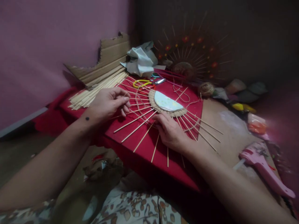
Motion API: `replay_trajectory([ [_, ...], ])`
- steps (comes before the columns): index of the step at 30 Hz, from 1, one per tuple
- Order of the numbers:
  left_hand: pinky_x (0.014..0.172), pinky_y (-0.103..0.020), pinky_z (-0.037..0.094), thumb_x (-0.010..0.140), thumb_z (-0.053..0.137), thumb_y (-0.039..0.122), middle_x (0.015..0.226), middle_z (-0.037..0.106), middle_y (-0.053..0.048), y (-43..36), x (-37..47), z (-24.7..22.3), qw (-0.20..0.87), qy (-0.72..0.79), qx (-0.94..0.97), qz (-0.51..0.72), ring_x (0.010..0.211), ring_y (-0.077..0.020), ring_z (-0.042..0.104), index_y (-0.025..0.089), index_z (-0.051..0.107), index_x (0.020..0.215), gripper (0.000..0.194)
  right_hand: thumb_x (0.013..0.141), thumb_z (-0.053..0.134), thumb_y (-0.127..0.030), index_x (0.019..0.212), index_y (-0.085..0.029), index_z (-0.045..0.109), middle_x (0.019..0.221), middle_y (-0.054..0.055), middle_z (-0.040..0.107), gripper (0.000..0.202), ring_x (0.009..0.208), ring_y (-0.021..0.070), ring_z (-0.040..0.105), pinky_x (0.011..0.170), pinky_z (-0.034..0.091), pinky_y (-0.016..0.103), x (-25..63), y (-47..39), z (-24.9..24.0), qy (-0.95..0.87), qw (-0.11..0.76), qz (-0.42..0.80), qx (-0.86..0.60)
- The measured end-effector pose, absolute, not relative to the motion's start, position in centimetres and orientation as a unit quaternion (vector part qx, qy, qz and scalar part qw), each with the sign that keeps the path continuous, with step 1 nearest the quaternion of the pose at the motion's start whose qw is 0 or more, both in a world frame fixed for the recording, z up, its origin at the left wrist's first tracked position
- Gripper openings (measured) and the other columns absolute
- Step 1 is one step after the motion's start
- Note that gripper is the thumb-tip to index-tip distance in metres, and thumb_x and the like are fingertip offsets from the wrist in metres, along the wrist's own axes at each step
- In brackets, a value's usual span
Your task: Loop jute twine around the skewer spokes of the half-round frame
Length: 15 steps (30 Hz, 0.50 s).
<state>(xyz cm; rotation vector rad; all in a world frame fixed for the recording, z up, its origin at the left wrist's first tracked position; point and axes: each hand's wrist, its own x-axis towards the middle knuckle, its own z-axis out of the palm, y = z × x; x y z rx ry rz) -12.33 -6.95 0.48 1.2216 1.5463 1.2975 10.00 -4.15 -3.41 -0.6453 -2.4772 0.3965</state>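
A half-round piece [168, 102] with a pale patterned centre and a woven twine rim lies on the red cloth [130, 141]. Thin sticks [137, 119] fan out from its rim, and loops of twine [137, 102] cross them. My left hand [114, 101] is over the sticks left of the piece, fingers curled together; what they pinch is too small to make out. At the lower edge of the rim, my right hand [169, 129] has its fingers bent together over the sticks, their tips partly hidden.
Behind are a bundle of sticks [100, 88], cardboard [109, 59], crumpled cloth [141, 59], yellow-handled scissors [142, 83] and a twine ball [206, 89]. A pink glue gun [263, 165] lies at the right. A flowered stick fan [187, 53] stands at the back.
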Motion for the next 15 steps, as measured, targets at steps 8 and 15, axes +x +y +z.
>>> replay_trajectory([
  [8, 0.040, -0.022, 0.045, 0.075, 0.060, 0.024, 0.060, 0.063, -0.003, -7.0, -13.0, -0.7, 0.367, 0.614, 0.485, 0.503, 0.045, -0.0127, 0.058, 0.017, 0.057, 0.083, 0.012, 0.082, 0.043, -0.003, 0.101, -0.010, 0.054, 0.092, 0.012, 0.055, 0.023, 0.084, 0.0200, 0.052, 0.077, 0.048, 0.034, 10.1, -4.2, -3.1, -0.920, 0.268, 0.171, -0.230],
  [15, 0.040, -0.022, 0.045, 0.073, 0.062, 0.023, 0.064, 0.063, -0.004, -7.1, -13.5, -1.1, 0.410, 0.592, 0.455, 0.524, 0.048, -0.0128, 0.059, 0.016, 0.056, 0.081, 0.012, 0.082, 0.044, -0.003, 0.097, -0.011, 0.057, 0.093, 0.012, 0.057, 0.022, 0.086, 0.0199, 0.053, 0.077, 0.048, 0.033, 10.1, -4.2, -3.1, -0.920, 0.270, 0.174, -0.225],
])
